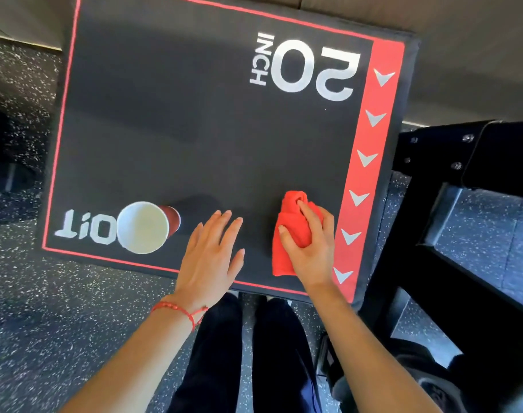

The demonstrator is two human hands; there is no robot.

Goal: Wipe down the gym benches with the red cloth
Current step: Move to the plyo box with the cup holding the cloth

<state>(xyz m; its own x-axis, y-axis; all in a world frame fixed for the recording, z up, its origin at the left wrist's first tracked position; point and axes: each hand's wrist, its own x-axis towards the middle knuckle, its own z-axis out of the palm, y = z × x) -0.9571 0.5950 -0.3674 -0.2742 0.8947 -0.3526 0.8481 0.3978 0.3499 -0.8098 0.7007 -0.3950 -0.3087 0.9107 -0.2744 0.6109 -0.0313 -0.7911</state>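
Observation:
A black padded box [194, 129] with a red border, a red arrow strip and the white print "20 INCH" fills the middle of the view. The red cloth [293, 231] lies bunched on its near right part. My right hand [309, 248] grips the cloth from above, fingers curled round it. My left hand [209, 254] lies flat on the box top just left of the cloth, fingers straight, with a red string bracelet at the wrist.
A red cup [145, 226] with a white inside stands on the box's near left corner, close to my left hand. A black metal frame [433, 234] stands to the right. Speckled rubber floor [60, 308] surrounds the box; my dark-trousered legs [254, 353] are below.

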